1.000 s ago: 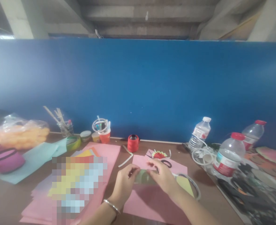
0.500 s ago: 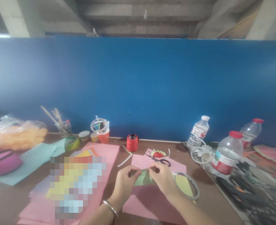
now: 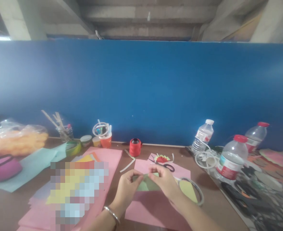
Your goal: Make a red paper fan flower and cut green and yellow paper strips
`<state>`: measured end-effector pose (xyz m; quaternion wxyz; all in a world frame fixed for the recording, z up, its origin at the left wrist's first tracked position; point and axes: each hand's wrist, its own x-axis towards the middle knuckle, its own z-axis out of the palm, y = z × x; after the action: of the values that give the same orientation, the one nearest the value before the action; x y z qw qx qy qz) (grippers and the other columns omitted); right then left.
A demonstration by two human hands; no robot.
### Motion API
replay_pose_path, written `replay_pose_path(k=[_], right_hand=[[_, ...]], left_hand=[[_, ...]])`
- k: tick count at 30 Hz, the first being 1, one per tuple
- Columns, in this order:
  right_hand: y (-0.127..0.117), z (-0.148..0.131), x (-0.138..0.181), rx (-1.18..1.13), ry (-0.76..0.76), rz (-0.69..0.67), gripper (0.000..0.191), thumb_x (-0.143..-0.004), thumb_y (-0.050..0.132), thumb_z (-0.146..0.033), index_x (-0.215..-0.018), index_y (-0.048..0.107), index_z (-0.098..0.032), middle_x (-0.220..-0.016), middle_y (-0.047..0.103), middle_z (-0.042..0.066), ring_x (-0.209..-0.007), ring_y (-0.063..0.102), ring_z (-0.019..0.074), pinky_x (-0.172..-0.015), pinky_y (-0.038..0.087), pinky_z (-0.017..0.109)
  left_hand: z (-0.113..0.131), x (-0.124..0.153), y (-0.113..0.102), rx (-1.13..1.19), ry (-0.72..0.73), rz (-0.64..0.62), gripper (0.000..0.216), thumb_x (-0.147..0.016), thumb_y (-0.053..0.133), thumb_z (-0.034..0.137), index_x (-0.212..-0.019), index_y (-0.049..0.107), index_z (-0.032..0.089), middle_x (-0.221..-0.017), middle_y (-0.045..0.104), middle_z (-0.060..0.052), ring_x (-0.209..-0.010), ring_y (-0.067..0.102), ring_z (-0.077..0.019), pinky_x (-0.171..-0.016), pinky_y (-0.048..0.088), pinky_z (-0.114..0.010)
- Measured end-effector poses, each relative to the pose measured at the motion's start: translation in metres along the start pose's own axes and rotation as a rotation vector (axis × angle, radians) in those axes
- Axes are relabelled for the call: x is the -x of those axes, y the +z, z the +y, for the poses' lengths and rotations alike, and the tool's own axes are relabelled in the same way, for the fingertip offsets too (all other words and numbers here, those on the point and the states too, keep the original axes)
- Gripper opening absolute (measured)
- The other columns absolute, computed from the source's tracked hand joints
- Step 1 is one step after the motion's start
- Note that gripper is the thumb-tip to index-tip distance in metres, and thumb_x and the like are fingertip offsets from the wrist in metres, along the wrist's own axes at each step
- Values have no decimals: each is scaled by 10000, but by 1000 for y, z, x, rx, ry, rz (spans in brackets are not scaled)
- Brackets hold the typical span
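A small piece of green paper (image 3: 148,184) is held above a pink sheet (image 3: 151,208). My left hand (image 3: 127,187), with a silver bangle at the wrist, pinches its left end between thumb and fingers. On the other side, my right hand (image 3: 165,182) has thumb and bent fingers on the paper's upper edge near the middle. Beyond the hands lie black-handled scissors (image 3: 169,167) and a pleated red and yellow paper fan (image 3: 162,158). Beside my right forearm, a ring-shaped roll (image 3: 200,194) rests around yellow paper (image 3: 188,190).
A red thread spool (image 3: 135,148) stands at the back, near a bent pale strip (image 3: 128,165). Stacked pink paper (image 3: 112,158) lies left, partly pixelated. Plastic bottles (image 3: 232,158) and cables crowd the right. A red cup of pens (image 3: 105,141) stands by the blue wall (image 3: 141,86).
My right hand has shifted slightly left along the green paper's upper edge, and more of the paper shows to its right. The left hand keeps its pinch.
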<state>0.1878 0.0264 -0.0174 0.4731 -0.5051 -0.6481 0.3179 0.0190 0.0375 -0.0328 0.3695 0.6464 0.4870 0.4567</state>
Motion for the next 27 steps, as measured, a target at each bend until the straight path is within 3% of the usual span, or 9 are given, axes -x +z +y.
replay_pose_path(k=[2,5,9,18,21,24,27], right_hand=[[8,-6,5,62,-22,-62,150,-730,495,-173,-748,644,-170,-733,669,20,-716,593,181,-651,414,247],[12,-11,11,164,-51,-43,163,-732,485,-138,-687,636,-179,-693,660,8,-686,584,167,-649,390,239],[12,-14,16,205,-92,-53,148,-732,494,-129,-670,620,-178,-675,632,-1,-660,568,144,-621,365,216],[7,-8,11,136,-87,-43,144,-685,485,-98,-646,603,-171,-655,622,-7,-659,553,142,-628,370,209],[-2,0,7,96,-42,-27,140,-689,478,-119,-638,598,-169,-632,608,-11,-622,538,140,-589,374,208],[-12,9,2,84,17,73,122,-691,487,-148,-601,566,-168,-578,558,-22,-573,505,129,-544,360,206],[-16,14,-2,61,67,109,115,-714,486,-192,-626,556,-166,-576,535,-22,-539,483,121,-507,349,206]], left_hand=[[4,3,1,-110,79,9,138,-731,515,243,-766,622,163,-713,632,-26,-584,524,-152,-525,388,-241],[11,7,-2,-295,298,16,139,-712,486,134,-791,588,185,-823,618,-32,-672,528,-168,-612,396,-278],[17,10,-3,-480,467,19,166,-660,470,42,-679,547,188,-729,587,-11,-772,528,-193,-750,353,-337],[14,4,-5,-634,484,11,156,-603,459,29,-616,487,182,-662,543,-1,-734,507,-185,-763,316,-344],[10,0,-9,-579,401,29,156,-588,453,33,-597,478,186,-653,538,2,-719,505,-187,-732,323,-331],[4,-4,-15,-475,282,72,136,-585,461,55,-590,471,191,-628,530,11,-670,504,-183,-688,344,-314],[1,-4,-15,-394,218,98,115,-662,435,93,-661,496,191,-661,551,4,-650,522,-173,-634,378,-283]])
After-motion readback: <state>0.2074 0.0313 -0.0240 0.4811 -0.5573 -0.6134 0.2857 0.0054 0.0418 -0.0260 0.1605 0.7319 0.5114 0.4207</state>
